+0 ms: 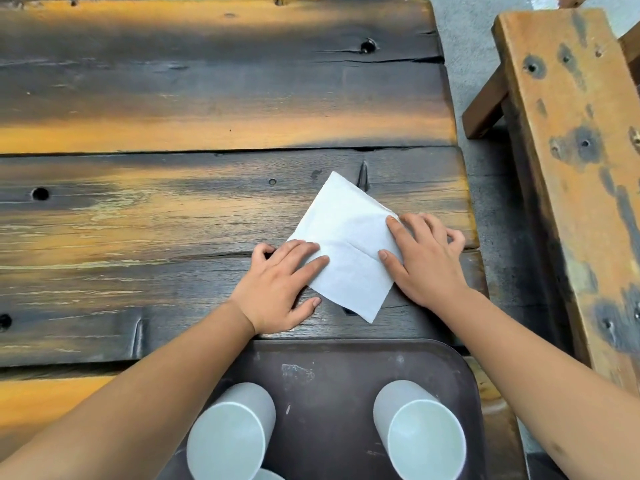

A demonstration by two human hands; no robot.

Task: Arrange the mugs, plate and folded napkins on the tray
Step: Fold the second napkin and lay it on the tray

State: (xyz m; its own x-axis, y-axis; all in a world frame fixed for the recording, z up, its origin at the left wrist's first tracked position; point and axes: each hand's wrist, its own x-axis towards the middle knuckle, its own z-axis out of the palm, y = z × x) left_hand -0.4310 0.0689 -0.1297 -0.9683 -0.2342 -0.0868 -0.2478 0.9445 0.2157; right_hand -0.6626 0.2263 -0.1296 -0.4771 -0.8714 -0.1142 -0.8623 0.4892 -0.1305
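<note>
Right of centre frame, the white napkin (346,244) lies on the table (173,209); left hand (280,285) and right hand (426,258) press it flat, fingers spread. Thin, limp paper, probably best pinched at a corner.

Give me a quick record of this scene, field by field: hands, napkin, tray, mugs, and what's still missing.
left hand: flat, fingers pressing the napkin's left corner
right hand: flat, fingers pressing the napkin's right side
napkin: white, partly folded, on the wooden table, not on the tray
tray: dark, at the table's near edge
mugs: two pale ones on the tray, left mug, right mug
plate: none clearly visible
</note>
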